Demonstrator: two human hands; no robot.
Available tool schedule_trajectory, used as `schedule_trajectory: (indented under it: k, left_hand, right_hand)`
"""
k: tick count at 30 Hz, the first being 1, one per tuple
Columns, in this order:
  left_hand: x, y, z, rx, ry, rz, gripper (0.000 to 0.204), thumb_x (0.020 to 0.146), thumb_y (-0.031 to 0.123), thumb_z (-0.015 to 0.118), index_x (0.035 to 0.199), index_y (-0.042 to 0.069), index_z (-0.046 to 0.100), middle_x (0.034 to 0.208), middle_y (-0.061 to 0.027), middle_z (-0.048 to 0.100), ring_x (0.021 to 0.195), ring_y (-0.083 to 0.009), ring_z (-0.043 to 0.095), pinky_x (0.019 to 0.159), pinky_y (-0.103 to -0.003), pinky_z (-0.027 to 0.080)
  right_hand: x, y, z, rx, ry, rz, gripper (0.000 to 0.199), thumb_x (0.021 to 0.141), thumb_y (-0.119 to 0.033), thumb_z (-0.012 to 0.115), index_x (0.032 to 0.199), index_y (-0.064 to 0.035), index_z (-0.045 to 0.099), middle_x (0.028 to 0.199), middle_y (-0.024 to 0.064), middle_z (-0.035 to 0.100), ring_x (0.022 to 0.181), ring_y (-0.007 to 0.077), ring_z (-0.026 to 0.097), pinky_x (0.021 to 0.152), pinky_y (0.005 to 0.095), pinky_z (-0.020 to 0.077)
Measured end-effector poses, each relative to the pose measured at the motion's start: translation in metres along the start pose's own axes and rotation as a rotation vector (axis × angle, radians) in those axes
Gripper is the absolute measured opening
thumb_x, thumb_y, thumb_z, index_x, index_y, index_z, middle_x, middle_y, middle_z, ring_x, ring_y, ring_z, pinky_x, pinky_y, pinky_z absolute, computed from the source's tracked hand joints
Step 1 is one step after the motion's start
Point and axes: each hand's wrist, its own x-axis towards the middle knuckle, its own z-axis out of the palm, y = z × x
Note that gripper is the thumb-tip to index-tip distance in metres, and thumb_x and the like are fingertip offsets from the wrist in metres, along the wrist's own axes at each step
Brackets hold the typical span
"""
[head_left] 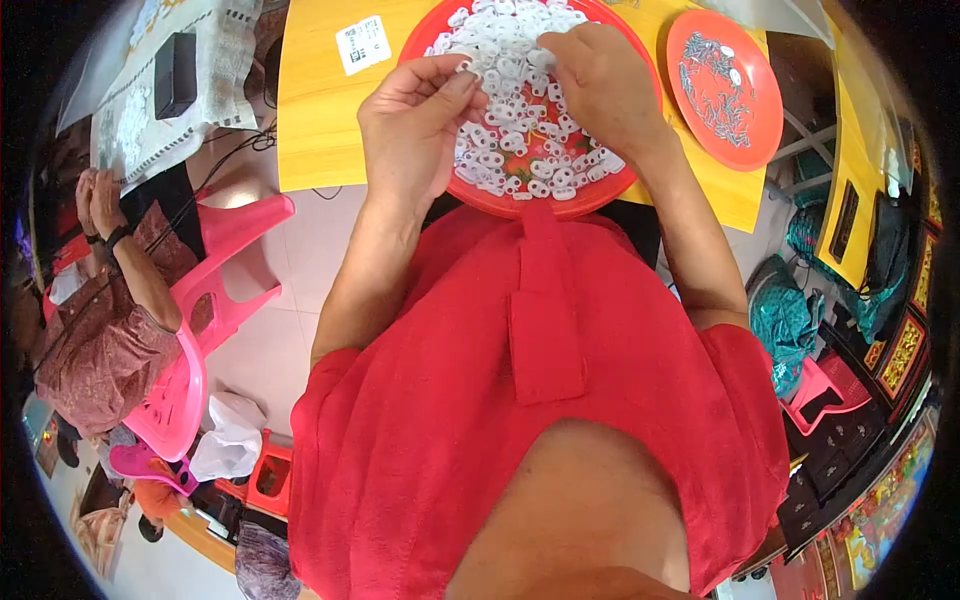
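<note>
At the top centre of the frame, both hands work over a round red plastic tray [612,186] heaped with small white plastic pieces [520,140]. The left hand [415,130] pinches one piece; the right hand [600,85] rests on the heap. The tray lies on a yellow tabletop [320,110].

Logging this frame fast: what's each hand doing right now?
Left hand: fingers pinched on a small white piece.
Right hand: palm down in the white pieces; grip cannot be told.

White plastic pieces [520,140] — heaped, red tray [610,190]
</note>
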Motion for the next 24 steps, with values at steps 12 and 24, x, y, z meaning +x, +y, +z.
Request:
schedule_trajectory:
  k: [12, 24]
  left_hand:
    - [0.0, 0.0, 0.005, -0.012, -0.034, -0.008, 0.016, 0.077, -0.005, 0.056, 0.093, -0.006, 0.055, 0.076, -0.011, 0.059, 0.065, -0.0155, 0.058, 0.058, -0.025, 0.048]
    - [-0.002, -0.005, 0.029, 0.057, -0.102, -0.082, 0.015, 0.077, -0.003, 0.058, 0.092, -0.006, 0.056, 0.075, -0.0102, 0.059, 0.065, -0.0134, 0.058, 0.059, -0.022, 0.048]
  right_hand:
    - [-0.002, -0.003, -0.002, 0.06, -0.058, -0.036, 0.019, 0.07, -0.004, 0.056, 0.089, -0.0043, 0.058, 0.075, 0.0091, 0.055, 0.071, 0.0239, 0.055, 0.061, 0.0313, 0.0439]
    - [-0.018, -0.011, -0.034, 1.352, -0.111, 0.621, 0.023, 0.078, -0.003, 0.056, 0.101, -0.0001, 0.059, 0.079, 0.0017, 0.059, 0.066, 0.0056, 0.051, 0.06, 0.018, 0.0421]
